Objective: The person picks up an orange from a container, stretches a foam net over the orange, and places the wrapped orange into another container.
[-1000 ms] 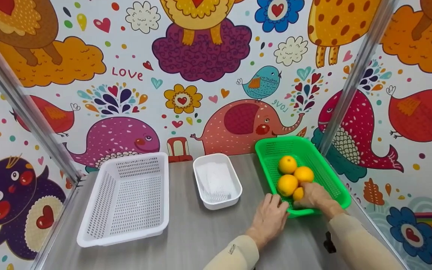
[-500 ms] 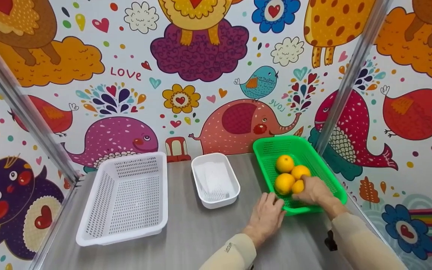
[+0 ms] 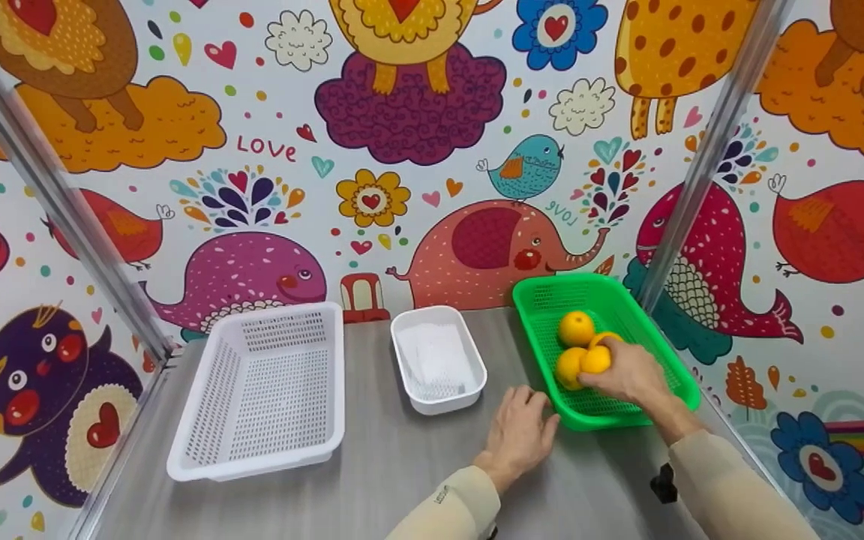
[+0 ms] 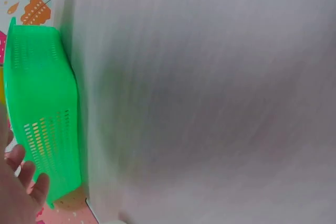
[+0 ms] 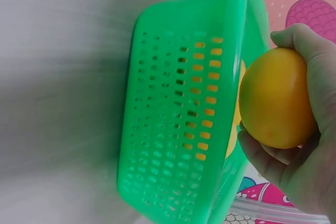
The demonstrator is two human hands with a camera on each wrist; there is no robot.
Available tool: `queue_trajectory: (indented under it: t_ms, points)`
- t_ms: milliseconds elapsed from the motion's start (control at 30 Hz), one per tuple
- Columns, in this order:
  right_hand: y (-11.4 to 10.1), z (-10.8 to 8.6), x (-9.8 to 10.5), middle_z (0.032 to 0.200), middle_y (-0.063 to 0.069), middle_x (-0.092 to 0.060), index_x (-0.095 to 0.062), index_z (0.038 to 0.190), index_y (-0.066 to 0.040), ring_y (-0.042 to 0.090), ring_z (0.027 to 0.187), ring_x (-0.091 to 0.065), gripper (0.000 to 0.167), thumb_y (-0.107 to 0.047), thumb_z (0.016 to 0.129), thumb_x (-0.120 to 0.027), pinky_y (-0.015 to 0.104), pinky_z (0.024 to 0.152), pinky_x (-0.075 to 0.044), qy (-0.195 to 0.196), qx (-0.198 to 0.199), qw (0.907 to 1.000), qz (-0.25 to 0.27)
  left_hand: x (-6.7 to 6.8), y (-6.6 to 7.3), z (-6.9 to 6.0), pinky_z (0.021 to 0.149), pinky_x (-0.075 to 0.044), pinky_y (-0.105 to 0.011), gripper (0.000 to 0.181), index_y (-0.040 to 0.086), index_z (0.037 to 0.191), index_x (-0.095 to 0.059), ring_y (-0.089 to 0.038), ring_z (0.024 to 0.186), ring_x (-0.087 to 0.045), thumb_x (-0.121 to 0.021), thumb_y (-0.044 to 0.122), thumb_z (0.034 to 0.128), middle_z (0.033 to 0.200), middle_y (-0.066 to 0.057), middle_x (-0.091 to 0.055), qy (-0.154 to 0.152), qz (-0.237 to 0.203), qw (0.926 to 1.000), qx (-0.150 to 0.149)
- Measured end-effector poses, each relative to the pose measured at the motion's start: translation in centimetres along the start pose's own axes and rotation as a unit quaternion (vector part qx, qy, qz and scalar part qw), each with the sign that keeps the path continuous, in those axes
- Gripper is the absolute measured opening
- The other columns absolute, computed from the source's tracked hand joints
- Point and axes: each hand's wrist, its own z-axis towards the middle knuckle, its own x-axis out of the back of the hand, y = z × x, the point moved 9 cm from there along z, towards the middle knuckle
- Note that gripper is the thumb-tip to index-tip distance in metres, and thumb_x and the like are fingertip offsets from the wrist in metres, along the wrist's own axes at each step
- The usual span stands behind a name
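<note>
R hand (image 3: 631, 373) has a round, smooth-skinned orange (image 5: 278, 98) gripped btwn thumb and curled fingers, held over the near part of a bright-green perforated plastic basket (image 3: 627, 416). In the R wrist view that fruit sits by the basket's rim, its outer side uncovered; can't tell if it touches the others. Three more oranges (image 3: 575, 328) lie in the same basket: one toward the back, one just L of the gripped one, one partly hidden behind the R hand.

L hand (image 3: 520, 431) holds nothing; fingers loosely bent & slightly apart, just beside the basket's L wall, over the grey wood-grain table (image 3: 402, 487). Can't tell if a fingertip touches the plastic.

Mid-table: sm. white rounded-rectangular tray (image 3: 443, 406) w/ white mesh material (image 3: 439, 360) inside (looks like foam netting). Farther L: lg. white perforated plastic basket (image 3: 282, 405), well apart from both hands. Sm. black object (image 3: 663, 484) near the R sleeve (image 3: 732, 480), type unclear. Bkgd: white wall (image 3: 402, 169) w/ colourful cartoon animals, clouds, hearts, etc., plus metal posts (image 3: 691, 187) at the corners.
</note>
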Motion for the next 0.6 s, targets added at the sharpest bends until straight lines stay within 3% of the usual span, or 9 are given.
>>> queue_trajectory:
  t_ms: [233, 467, 600]
  points:
    - [-1.4, -0.2, 0.2, 0.119, 0.021, -0.075, -0.059, 0.15, 0.001, 0.032, 0.095, -0.067, 0.085, -0.058, 0.093, -0.08, 0.046, 0.079, -0.059, 0.028, 0.015, 0.9992, 0.024, 0.8, -1.6, 0.3, 0.097, -0.058, -0.029, 0.021, 0.019, 0.12, -0.076, -0.015, 0.106, -0.065, -0.072, 0.037, 0.1093, 0.112, 0.004, -0.071, -0.032, -0.073, 0.9952, 0.057]
    - [-3.6, -0.6, -0.4, 0.117, 0.02, -0.074, -0.06, 0.147, -0.001, 0.031, 0.098, -0.066, 0.074, -0.052, 0.097, -0.079, 0.039, 0.079, -0.053, 0.034, 0.037, 0.9956, 0.079, 2.6, -3.1, -0.1, 0.091, -0.06, -0.031, 0.02, 0.015, 0.12, -0.078, -0.018, 0.101, -0.07, -0.075, 0.03, 0.107, 0.11, -0.003, -0.076, 0.005, -0.103, 0.9932, 0.055]
    - [-5.0, -1.0, -0.9, 0.119, 0.019, -0.075, -0.062, 0.144, -0.004, 0.03, 0.099, -0.066, 0.069, -0.047, 0.095, -0.083, 0.037, 0.08, -0.054, 0.033, 0.05, 0.9924, 0.108, 3.3, -4.2, -0.4, 0.088, -0.061, -0.032, 0.02, 0.014, 0.119, -0.078, -0.02, 0.101, -0.071, -0.075, 0.03, 0.1067, 0.111, -0.006, -0.077, 0.005, -0.122, 0.99, 0.07]
